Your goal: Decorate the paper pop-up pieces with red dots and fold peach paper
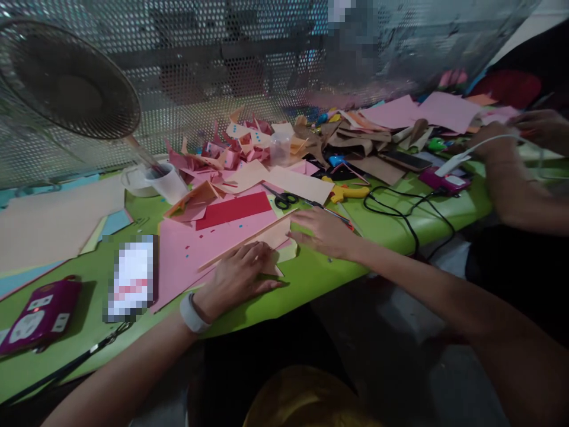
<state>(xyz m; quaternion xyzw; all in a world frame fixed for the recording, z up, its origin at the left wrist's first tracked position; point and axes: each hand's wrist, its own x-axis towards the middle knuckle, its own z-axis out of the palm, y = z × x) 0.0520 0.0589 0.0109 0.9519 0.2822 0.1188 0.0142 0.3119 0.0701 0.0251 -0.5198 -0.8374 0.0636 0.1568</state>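
A long folded strip of peach paper (249, 240) lies on a pink sheet (178, 255) near the table's front edge. My left hand (237, 276), with a pale band at the wrist, rests palm down on the strip, thumb out to the side and fingers slightly bent. At the strip's right end my right hand (326, 231) lies flat with its fingers stretched over the paper. Beneath the hands a pale yellow scrap (287, 252) shows in part. Just beyond are a red paper strip (233, 210) and black-handled scissors (284, 200).
A yellow glue gun (349, 193) and black cable (400, 210) lie to the right. Behind is a heap of folded paper pieces (240, 145). On the left are a fan (71, 83), a phone (133, 276) and a purple device (44, 314). Another person's arm (511, 178) is at far right.
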